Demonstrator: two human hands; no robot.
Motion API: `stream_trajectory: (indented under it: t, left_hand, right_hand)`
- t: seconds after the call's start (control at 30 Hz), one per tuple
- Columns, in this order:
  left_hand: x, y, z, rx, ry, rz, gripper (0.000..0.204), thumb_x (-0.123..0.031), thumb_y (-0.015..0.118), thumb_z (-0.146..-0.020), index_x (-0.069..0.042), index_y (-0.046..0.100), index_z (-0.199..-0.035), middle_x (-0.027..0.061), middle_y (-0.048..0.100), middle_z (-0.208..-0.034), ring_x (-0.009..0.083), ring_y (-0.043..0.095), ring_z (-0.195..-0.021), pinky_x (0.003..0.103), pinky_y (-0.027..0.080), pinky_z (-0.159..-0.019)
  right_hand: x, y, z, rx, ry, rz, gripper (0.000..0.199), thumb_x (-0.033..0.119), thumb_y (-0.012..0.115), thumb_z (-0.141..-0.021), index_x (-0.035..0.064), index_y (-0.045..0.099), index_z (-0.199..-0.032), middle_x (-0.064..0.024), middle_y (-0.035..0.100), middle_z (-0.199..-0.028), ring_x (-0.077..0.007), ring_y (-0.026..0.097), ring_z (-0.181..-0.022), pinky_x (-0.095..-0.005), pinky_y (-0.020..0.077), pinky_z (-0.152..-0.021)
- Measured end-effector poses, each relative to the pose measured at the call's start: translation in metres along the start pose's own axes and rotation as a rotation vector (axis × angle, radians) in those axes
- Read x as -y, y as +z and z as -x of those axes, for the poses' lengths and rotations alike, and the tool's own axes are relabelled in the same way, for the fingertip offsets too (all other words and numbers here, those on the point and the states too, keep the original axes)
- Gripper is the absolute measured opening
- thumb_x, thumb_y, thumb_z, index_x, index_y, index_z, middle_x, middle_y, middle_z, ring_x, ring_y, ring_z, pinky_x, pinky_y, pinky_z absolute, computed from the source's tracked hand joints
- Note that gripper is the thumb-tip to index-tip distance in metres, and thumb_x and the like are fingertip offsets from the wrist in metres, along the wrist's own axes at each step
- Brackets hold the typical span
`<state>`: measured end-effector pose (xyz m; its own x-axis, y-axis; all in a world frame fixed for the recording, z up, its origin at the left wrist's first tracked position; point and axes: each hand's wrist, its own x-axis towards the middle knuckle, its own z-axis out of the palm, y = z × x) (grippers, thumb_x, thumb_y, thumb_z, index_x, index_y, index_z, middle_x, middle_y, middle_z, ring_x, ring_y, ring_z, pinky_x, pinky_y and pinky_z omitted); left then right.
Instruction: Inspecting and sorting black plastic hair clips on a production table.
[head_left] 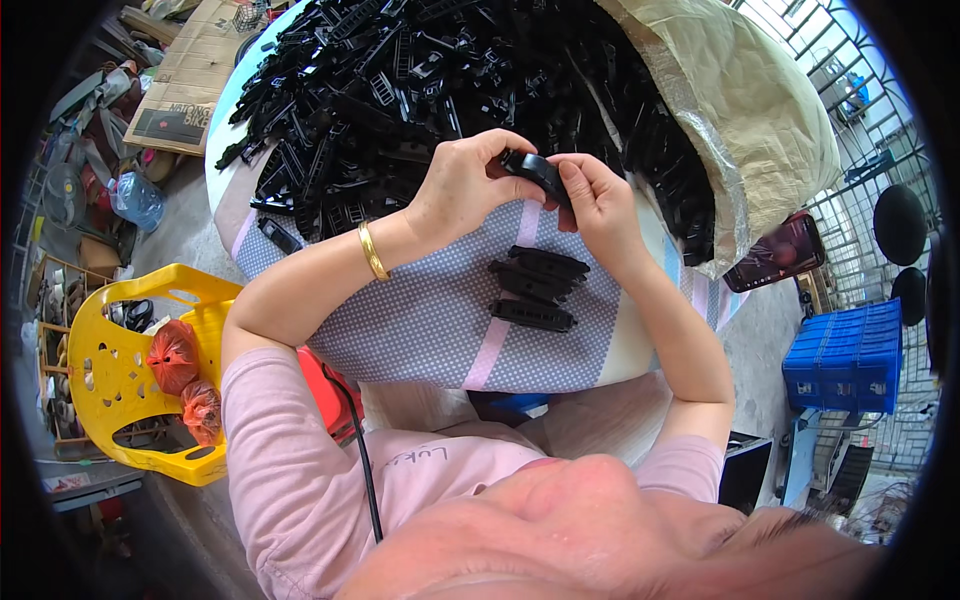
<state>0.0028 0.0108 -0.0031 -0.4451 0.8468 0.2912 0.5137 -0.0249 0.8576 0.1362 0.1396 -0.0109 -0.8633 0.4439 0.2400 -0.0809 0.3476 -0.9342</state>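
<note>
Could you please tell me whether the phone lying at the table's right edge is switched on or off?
On: the phone has a lit screen showing a reddish picture.

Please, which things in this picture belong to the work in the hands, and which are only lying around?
In the work:
- black part, held by left hand and right hand
- three black parts on the cloth
- black pile

Lying around:
- yellow chair
- orange bags
- phone
- blue crate
- sack

Both forearms reach far, elbows bent; left hand (462, 185) and right hand (597, 205) meet, fingers (575, 180) curled closed.
</note>
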Motion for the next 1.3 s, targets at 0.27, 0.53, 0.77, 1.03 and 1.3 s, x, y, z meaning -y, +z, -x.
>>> stream_trajectory:
  t: [0.27,0.53,0.77,1.03,1.3]
  left_hand:
    - [-0.003,-0.002,0.002,0.012,-0.025,0.132,0.048,-0.005,0.075,-0.075,0.002,0.058,-0.119,0.0069,0.068,-0.094,0.0079,0.063,-0.079,0.020,0.053,-0.070]
    - [-0.003,-0.014,-0.006,0.168,-0.055,0.210,0.036,0.001,0.068,-0.079,0.000,0.062,-0.115,0.0071,0.067,-0.092,0.0080,0.063,-0.081,0.020,0.053,-0.073]
    - [-0.001,-0.010,-0.002,0.167,-0.044,0.184,0.032,0.007,0.066,-0.078,0.002,0.063,-0.110,0.0072,0.067,-0.094,0.0107,0.064,-0.085,0.022,0.054,-0.077]
    - [0.003,-0.001,0.000,0.385,-0.147,0.178,0.031,-0.010,0.070,-0.079,0.002,0.063,-0.107,0.0059,0.065,-0.095,0.0101,0.061,-0.084,0.023,0.051,-0.077]
    - [0.008,-0.002,-0.005,0.440,0.265,-0.265,0.023,-0.011,0.066,-0.081,-0.003,0.066,-0.102,0.0101,0.063,-0.105,0.0253,0.058,-0.098,0.034,0.048,-0.085]
  right_hand:
    - [-0.004,0.005,0.002,-0.172,-0.518,0.534,0.016,0.010,0.057,-0.091,0.0031,0.063,-0.104,-0.0102,0.063,-0.075,-0.0191,0.062,-0.063,-0.0272,0.0486,-0.056]
    - [0.003,-0.023,-0.004,0.095,-0.289,0.423,0.045,0.021,0.076,-0.074,0.0006,0.061,-0.111,-0.0142,0.064,-0.102,-0.0221,0.062,-0.096,-0.0304,0.0490,-0.079]
    - [0.010,-0.020,0.001,0.141,-0.108,0.370,0.039,0.012,0.075,-0.072,-0.0017,0.064,-0.106,-0.0103,0.069,-0.087,-0.0159,0.065,-0.082,-0.0264,0.0492,-0.077]
    - [-0.006,-0.058,-0.020,0.267,0.028,0.186,0.024,0.014,0.064,-0.085,-0.0012,0.065,-0.104,-0.0047,0.067,-0.091,-0.0086,0.060,-0.084,-0.0240,0.0484,-0.074]
    - [-0.039,-0.059,-0.034,0.007,-0.267,1.262,0.024,0.003,0.054,-0.079,-0.0006,0.065,-0.099,-0.0124,0.064,-0.104,-0.0305,0.057,-0.093,-0.0371,0.0474,-0.085]
